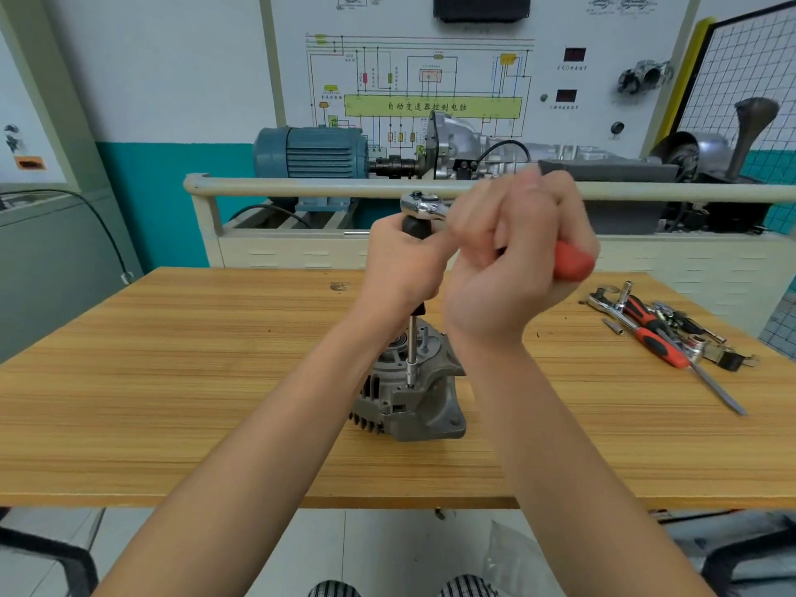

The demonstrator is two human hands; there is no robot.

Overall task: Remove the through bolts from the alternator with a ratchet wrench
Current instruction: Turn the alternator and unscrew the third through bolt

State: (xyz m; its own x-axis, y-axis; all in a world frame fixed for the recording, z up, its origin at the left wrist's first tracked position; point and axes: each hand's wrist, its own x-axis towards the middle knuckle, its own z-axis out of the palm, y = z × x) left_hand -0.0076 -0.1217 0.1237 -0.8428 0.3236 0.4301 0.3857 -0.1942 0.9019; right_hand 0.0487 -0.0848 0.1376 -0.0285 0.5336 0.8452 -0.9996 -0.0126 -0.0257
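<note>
1. Behind the wooden counter (172, 381) stands a training rig with a blue electric motor (310, 152), a silver gearbox (474, 148) and a wiring diagram board (430, 79).
2. At the counter's middle sits the alternator (413, 394), a grey cast-metal housing with cooling fins at its 8 o'clock side and a mounting ear at 4 o'clock.
3. An upright extension bar with a socket (411, 372) meets the alternator's top edge.
4. The left hand (400, 269) grips the black upper part of that bar, fingers curled round it.
5. The ratchet wrench (424, 206) has a chrome head atop the bar; its red handle runs toward 4 o'clock.
6. The right hand (517, 260), blurred, grips that handle, fingers closed round it.
7. At the counter's 3 o'clock edge lies a heap of loose tools (663, 333), including a red-handled screwdriver (672, 351).
</note>
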